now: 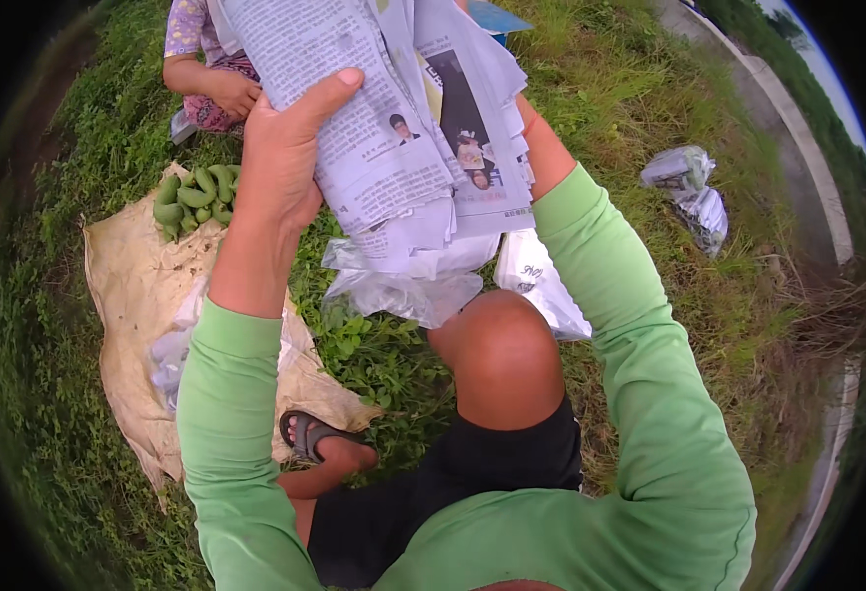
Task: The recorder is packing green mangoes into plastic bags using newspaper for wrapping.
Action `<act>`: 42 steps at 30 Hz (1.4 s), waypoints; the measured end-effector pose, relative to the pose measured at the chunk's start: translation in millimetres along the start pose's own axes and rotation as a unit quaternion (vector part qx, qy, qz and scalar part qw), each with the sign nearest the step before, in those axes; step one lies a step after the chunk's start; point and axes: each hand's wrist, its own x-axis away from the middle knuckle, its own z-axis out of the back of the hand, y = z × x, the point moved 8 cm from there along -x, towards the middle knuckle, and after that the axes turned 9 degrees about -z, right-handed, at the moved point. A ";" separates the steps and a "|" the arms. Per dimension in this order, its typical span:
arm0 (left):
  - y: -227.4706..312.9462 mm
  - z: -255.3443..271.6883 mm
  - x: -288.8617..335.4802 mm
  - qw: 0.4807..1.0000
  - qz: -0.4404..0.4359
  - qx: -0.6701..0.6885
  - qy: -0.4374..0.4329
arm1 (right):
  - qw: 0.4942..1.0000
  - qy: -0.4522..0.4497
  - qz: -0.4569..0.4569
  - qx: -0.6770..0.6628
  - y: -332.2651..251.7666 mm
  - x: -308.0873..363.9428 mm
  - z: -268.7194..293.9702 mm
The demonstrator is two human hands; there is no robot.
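Observation:
A thick stack of printed newspaper sheets (379, 148) is held up in front of me, its lower edges uneven and fanned. My left hand (295, 143) grips the stack's left edge, thumb lying over the top sheet and fingers behind it. From the right, my right forearm (548, 158) reaches behind the stack, which hides that hand and its fingers. Below the papers, close to my bent knee, lie a crumpled clear plastic bag (403, 293) and a white bag with dark marks (541, 281).
A tan sack sheet (137, 295) lies on the grass at left, with curved green fruits or vegetables (197, 197) heaped on its far end. Another person (211, 84) sits beyond it. Filled plastic bags (694, 197) rest on the grass at right, near a paved edge (798, 138).

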 end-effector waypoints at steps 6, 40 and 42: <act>-56.5 -45.6 -13.2 1.000 0.023 0.021 -0.006 | 0.990 0.038 -0.017 0.135 -35.2 61.6 25.3; -246.6 24.6 134.4 0.873 -0.062 -0.459 -0.151 | 0.875 0.164 -0.406 0.208 230.7 169.1 210.1; -234.9 12.4 150.6 0.861 -0.103 -0.459 -0.195 | 0.881 0.167 -0.397 0.198 257.2 132.8 232.8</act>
